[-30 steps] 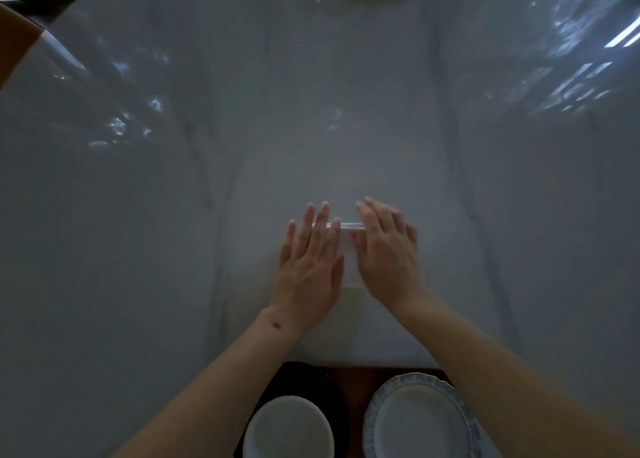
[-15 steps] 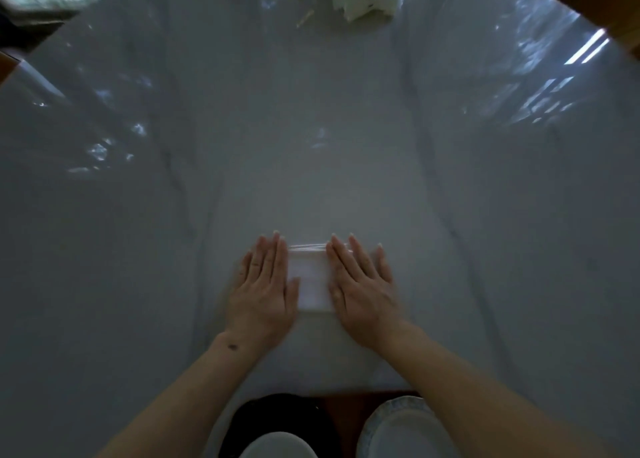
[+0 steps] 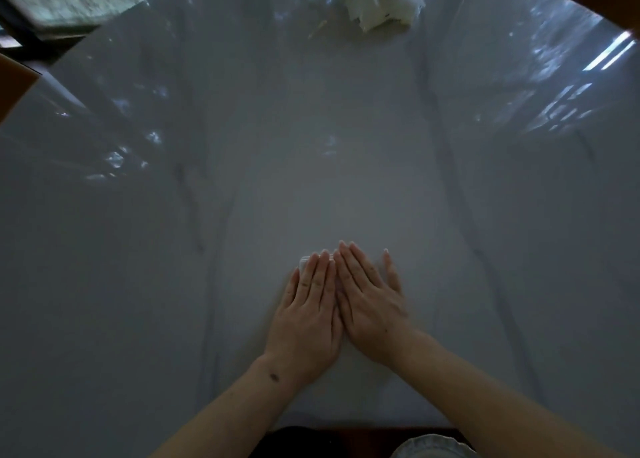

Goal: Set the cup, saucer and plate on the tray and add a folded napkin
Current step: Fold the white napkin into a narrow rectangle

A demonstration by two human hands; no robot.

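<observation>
I see a glossy, smooth marble-look table [image 3: 311,163] mirroring window light, grey veins running past both hands. Far beyond my fingertips sits a crumpled white paper-and-plastic tissue pack [image 3: 379,1]. Near my right forearm, a glazed ceramic-looking plate [image 3: 427,448] rim.

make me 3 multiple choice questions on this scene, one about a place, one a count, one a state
1. Where does the napkin lie?
A. under both hands on the table
B. on the plate
C. at the far table edge

2. How many hands press on it?
A. none
B. one
C. two

3. How are the hands' fingers?
A. curled into fists
B. straight and flat
C. pinching a cup

Key: 1 A, only a white corner shows past the fingertips of the left hand, on the marble table. 2 C, the left hand and the right hand lie side by side over it. 3 B, all fingers stretch flat, palms down.
</observation>
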